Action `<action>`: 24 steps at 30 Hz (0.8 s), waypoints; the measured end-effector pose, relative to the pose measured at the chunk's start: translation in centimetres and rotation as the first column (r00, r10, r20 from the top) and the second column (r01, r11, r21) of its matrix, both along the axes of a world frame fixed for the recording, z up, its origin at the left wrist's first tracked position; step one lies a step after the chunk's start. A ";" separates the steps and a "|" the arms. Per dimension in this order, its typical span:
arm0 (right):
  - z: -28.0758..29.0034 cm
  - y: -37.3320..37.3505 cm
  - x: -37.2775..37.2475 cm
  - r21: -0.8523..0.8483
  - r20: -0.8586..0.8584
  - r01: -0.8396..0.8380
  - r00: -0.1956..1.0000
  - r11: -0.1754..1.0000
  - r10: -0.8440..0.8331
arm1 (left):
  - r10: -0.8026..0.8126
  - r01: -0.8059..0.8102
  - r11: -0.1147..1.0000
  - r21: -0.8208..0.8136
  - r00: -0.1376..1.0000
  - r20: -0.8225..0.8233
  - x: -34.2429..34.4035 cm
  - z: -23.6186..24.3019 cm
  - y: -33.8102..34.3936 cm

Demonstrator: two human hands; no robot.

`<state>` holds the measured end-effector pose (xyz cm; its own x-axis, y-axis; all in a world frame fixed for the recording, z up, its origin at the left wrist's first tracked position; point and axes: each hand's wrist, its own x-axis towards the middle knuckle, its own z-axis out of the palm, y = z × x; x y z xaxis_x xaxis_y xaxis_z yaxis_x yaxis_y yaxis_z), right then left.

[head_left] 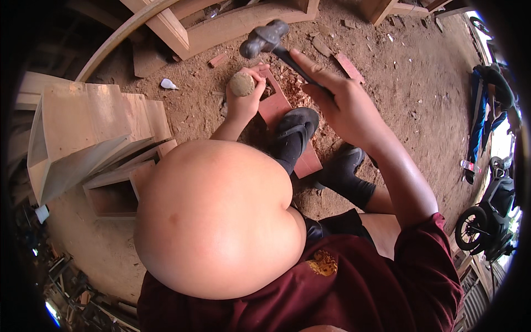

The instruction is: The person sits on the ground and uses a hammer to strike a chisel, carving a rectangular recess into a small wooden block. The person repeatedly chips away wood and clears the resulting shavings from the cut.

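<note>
At upper centre of the frame, the left hand (243,102) grips a round-topped chisel handle (242,84) upright on the reddish board (282,110), pinned by a sandalled foot (296,130), while the right hand (343,105) clasps the raised hammer (264,37) above it for striking.

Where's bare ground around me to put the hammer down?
Bare dirt lies right of the right hand, toward the motorbike. It is crowded left, by the stacked wooden frames, and around the reddish board with its chips.
</note>
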<state>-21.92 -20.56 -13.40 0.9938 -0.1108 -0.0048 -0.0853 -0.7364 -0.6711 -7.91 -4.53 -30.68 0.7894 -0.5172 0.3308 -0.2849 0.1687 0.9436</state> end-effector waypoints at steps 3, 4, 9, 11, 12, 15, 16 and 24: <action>0.8 0.2 -0.4 0.002 0.091 0.018 0.996 1.000 -0.018 | 0.025 -0.037 0.995 -0.095 0.992 -0.121 -0.5 -1.3 -0.1; 1.0 0.4 -0.5 0.001 0.119 0.018 0.993 1.000 -0.018 | 0.032 -0.037 0.997 -0.071 0.997 -0.070 -0.3 -1.4 -0.2; -2.0 0.8 0.2 -0.262 -0.112 -0.126 0.989 0.957 0.099 | 0.009 -0.006 0.999 0.041 0.998 -0.060 -0.3 -1.4 -1.4; -2.1 0.9 0.3 -0.286 -0.152 -0.135 0.984 0.949 0.095 | 0.067 -0.065 0.992 0.108 0.998 -0.019 -0.8 -2.3 -1.9; -2.4 1.4 0.2 -0.216 -0.040 -0.102 0.995 0.971 0.095 | 0.108 -0.108 0.983 0.148 0.994 0.010 -0.5 -3.5 -1.5; -3.0 1.8 -1.2 -0.079 0.092 -0.066 0.993 0.995 0.073 | 0.085 -0.096 0.985 0.142 0.993 0.077 -0.1 -4.0 -1.4; -3.1 1.3 -1.4 -0.059 0.123 -0.055 0.990 0.997 0.062 | 0.068 -0.073 0.996 0.054 0.994 0.084 -0.2 -2.4 -2.1; -2.9 -0.3 -2.8 0.224 0.042 0.200 0.976 0.954 -0.215 | 0.001 -0.006 0.993 -0.115 0.999 -0.042 1.2 1.0 -1.4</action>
